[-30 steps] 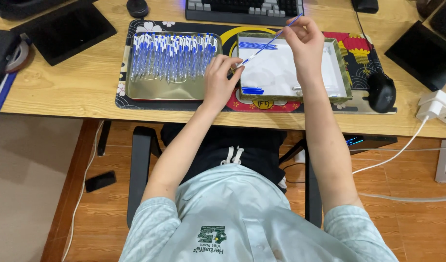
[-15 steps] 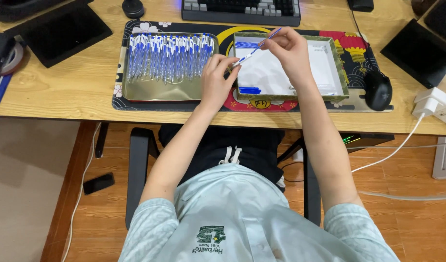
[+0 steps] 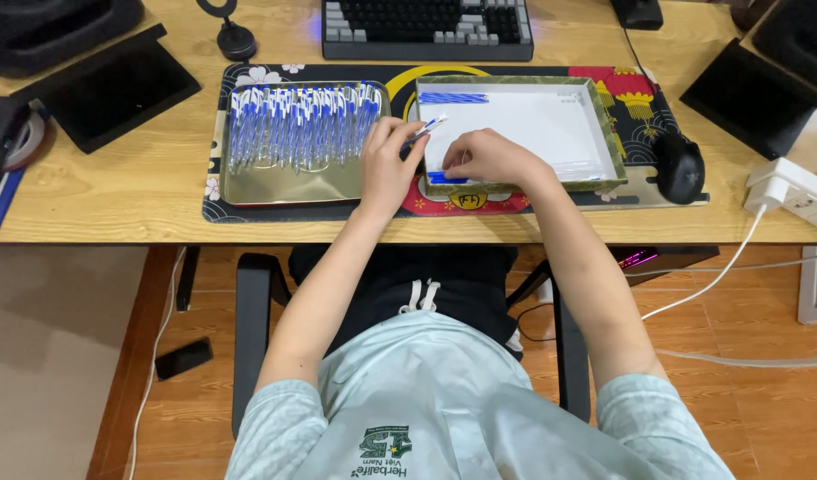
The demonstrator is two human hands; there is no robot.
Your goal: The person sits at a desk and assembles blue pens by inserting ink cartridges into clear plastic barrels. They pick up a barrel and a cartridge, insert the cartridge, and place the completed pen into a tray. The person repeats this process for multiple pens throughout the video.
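The left hand pinches one clear pen with a blue cap between its fingertips, holding it over the near left corner of the white-lined box. The right hand rests curled on that box's front edge, fingers down by a small blue piece; whether it grips anything I cannot tell. I'd judge the job barely begun: only a short row of blue pieces lies along the box's far wall, while the gold tray to the left holds a dense row of pens. Both sit on a dark mat printed with red lanterns and a yellow ring
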